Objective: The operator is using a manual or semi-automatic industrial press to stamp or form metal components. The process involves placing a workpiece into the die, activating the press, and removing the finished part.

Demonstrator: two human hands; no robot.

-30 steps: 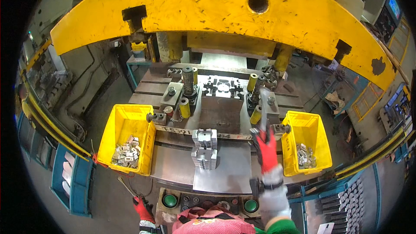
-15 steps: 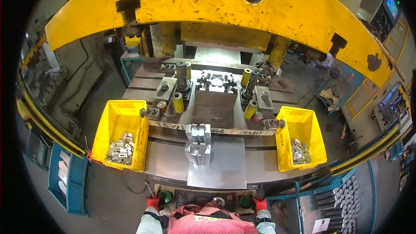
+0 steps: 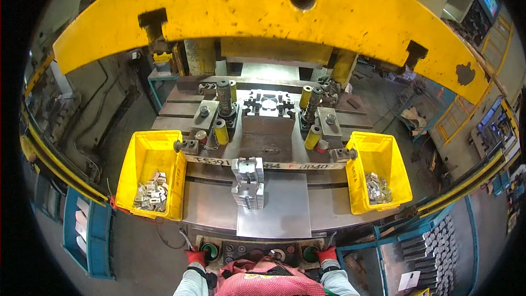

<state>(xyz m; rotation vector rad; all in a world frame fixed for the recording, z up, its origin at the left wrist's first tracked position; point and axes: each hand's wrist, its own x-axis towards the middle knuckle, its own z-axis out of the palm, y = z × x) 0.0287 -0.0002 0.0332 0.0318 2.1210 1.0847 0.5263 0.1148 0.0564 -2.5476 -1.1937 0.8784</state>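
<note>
My left hand (image 3: 195, 256), in a red glove, is at the control panel's left end beside a green round button (image 3: 210, 250). My right hand (image 3: 327, 254), also red-gloved, is beside the green button (image 3: 310, 254) at the right end. Both sets of fingers are too small and partly hidden to tell their shape or whether they press. Beyond the control panel (image 3: 257, 250), two stacks of grey metal parts (image 3: 248, 182) stand on a bare metal plate (image 3: 285, 214). Further back lies the lower die (image 3: 268, 137), with a bright cut-out plate (image 3: 268, 104) on it.
A large yellow press beam (image 3: 263, 11) spans above the die. Yellow bins (image 3: 125, 175) (image 3: 406, 181) holding small metal pieces flank the bed. Guide posts (image 3: 224, 98) rise beside the die. Blue racks (image 3: 101, 241) (image 3: 383, 266) stand low on both sides, the right one holding many parts.
The view has tilted slightly. The yellow beam appears a little lower and further left; whether it moved itself I cannot tell. Both hands stay beside the green buttons.
</note>
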